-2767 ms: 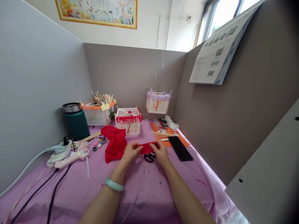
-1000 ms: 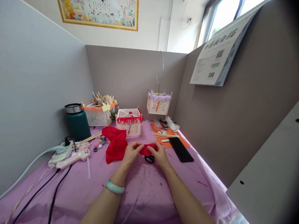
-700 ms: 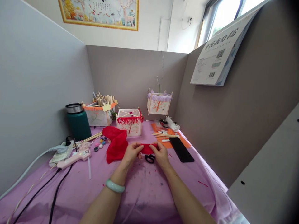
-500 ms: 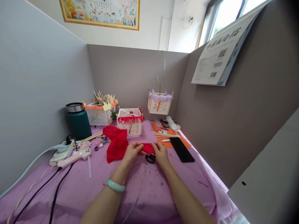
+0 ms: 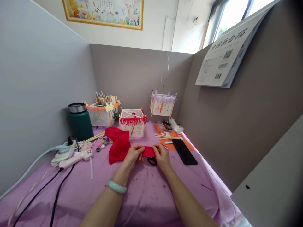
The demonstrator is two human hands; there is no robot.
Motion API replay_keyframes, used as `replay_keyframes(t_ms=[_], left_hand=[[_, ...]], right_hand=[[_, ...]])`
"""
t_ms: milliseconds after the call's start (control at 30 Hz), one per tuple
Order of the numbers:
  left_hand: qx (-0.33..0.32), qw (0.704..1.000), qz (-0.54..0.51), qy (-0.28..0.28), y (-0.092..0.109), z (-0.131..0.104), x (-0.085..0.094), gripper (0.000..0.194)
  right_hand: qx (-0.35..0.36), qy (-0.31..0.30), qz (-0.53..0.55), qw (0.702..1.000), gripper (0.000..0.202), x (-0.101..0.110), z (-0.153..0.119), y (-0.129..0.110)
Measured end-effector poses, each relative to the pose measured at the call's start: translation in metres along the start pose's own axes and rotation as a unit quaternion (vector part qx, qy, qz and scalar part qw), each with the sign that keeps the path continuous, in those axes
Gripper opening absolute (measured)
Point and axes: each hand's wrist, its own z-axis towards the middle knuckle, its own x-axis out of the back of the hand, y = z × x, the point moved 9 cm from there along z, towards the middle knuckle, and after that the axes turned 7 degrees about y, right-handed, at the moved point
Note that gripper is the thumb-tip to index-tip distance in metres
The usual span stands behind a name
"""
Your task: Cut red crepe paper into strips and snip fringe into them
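A small folded piece of red fabric is stretched between my two hands above the purple tablecloth. My left hand pinches its left end, and my right hand pinches its right end. Black-handled scissors lie just beneath the piece, their blades hidden. To the left of my left hand, a larger crumpled red cloth rests on the table. Behind my hands stands a white box lantern with red fringe and a painted tree.
A pink glue gun, a power strip with cables and a green bottle are at the left. A black phone, orange sheets and sticks lie right. A purple-fringed lantern hangs behind.
The red piece between my hands now shows a flatter, wider face, with its lower edge hanging lower. My fingers have shifted slightly; the view has moved a little.
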Motion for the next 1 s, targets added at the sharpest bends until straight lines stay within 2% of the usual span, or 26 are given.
replay_keyframes(t_ms=[67, 200, 400, 667, 767, 833, 900, 1000], left_hand=[[0.021, 0.999, -0.028, -0.022, -0.001, -0.002, -0.004, 0.027], [0.052, 0.996, -0.069, -0.024, 0.001, -0.006, -0.006, 0.028], [-0.014, 0.998, -0.057, -0.02, 0.016, -0.009, -0.009, 0.038], [-0.062, 0.998, -0.017, 0.003, 0.023, -0.005, -0.006, 0.039], [-0.088, 0.996, 0.01, -0.017, 0.024, -0.005, -0.011, 0.034], [-0.097, 0.994, 0.028, -0.032, 0.025, -0.006, -0.015, 0.032], [-0.1, 0.994, 0.039, -0.036, 0.025, -0.008, -0.017, 0.031], [-0.1, 0.994, 0.035, -0.017, 0.028, -0.009, -0.013, 0.032]], right_hand=[[0.042, 0.003, -0.03, 0.999, 0.023, 0.003, -0.003, -0.01], [0.066, 0.013, -0.035, 0.997, 0.022, 0.006, -0.004, -0.016], [0.052, 0.038, -0.026, 0.998, 0.024, 0.011, -0.003, -0.016], [0.094, 0.058, -0.025, 0.994, 0.021, 0.016, 0.001, -0.023], [0.137, 0.026, -0.034, 0.99, 0.026, 0.009, -0.002, -0.029], [0.158, -0.013, -0.05, 0.986, 0.019, 0.001, -0.005, -0.032], [0.157, -0.034, -0.058, 0.985, 0.016, -0.004, -0.006, -0.031], [0.129, -0.019, -0.043, 0.991, 0.02, 0.0, -0.004, -0.026]])
